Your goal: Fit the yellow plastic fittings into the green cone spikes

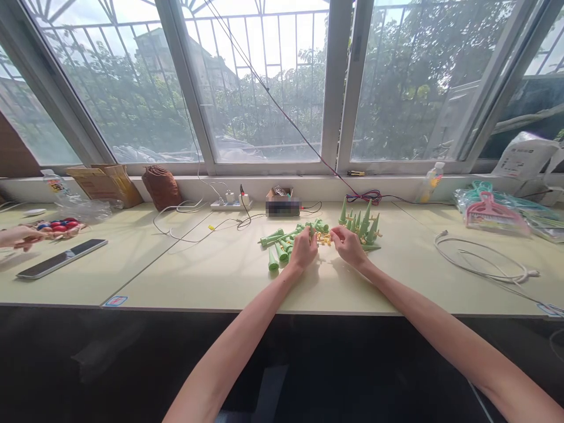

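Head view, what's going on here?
A person's left hand is at the green pieces; their right hand is beside the small yellow bits. Whether either hand grips anything is too small to tell. To the right, green cones stand upright. At far left, another person's hand is by some red and blue balls, near a phone lying on the table.

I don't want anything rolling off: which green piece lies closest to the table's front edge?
The green piece at the near left of the pile beside the left hand; its wide end reaches nearer the table edge than any other piece.
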Available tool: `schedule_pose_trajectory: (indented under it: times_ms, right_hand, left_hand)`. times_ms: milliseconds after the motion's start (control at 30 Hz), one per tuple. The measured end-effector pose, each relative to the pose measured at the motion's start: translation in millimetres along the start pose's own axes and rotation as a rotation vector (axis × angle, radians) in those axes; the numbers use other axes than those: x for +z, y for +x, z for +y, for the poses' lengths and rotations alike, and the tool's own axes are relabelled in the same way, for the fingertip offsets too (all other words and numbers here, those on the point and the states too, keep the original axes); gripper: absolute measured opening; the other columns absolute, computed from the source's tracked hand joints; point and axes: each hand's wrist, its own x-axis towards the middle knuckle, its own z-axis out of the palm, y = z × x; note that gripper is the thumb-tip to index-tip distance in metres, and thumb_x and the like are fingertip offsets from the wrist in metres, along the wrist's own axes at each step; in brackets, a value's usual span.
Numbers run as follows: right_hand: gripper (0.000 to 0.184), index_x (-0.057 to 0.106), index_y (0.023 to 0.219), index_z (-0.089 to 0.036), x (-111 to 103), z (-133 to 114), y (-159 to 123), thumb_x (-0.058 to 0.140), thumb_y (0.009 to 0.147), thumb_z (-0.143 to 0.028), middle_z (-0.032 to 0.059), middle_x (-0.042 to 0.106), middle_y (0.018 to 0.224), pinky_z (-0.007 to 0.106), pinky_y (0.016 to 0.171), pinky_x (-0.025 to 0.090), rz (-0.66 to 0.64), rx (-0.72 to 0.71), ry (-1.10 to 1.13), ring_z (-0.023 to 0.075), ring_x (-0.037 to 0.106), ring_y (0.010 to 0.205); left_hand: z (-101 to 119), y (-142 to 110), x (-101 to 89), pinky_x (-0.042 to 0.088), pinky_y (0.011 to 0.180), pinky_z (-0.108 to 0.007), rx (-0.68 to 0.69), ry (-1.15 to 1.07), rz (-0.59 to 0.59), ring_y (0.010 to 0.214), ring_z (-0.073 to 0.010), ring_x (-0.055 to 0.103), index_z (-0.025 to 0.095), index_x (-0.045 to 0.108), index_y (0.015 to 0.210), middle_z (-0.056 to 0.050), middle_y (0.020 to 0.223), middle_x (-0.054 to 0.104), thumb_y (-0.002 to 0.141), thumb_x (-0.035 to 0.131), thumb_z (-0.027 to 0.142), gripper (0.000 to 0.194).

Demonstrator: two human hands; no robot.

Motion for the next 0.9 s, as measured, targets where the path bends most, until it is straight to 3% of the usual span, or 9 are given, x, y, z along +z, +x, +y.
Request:
schedule_pose_trajectory:
  times_ms: [900]
  right_hand:
    - [0.026,0.061,0.083,-0.018,0.6,-6.1,-1.6,0.048,0.091,-0.038,0.004,0.065,0.069,0.027,0.056,0.041,-0.068,-0.003,0.004,0.0173,0.058,0.059]
  left_hand:
    - [3.0,-0.6,-0.3,0.038,0.053,-0.023,0.081,-0.055,0.043,0.05,-0.0111,0.047,0.017,0.055,0.09,0.002,0.065,0.053,0.093,0.052,0.02,0.005]
